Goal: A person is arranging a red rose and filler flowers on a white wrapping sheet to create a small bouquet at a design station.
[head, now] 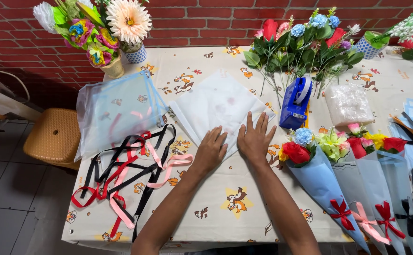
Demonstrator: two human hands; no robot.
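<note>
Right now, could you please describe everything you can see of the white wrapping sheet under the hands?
The white wrapping sheet is thin, translucent, tissue-like material, lying flat on the table as a tilted square, one corner toward the brick wall. Faint pinkish marks show through it. The left hand and right hand press palm-down on its near edge.

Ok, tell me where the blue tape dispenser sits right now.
In the head view the blue tape dispenser stands right of centre on the table, just beyond the right hand, below the loose flowers.
</note>
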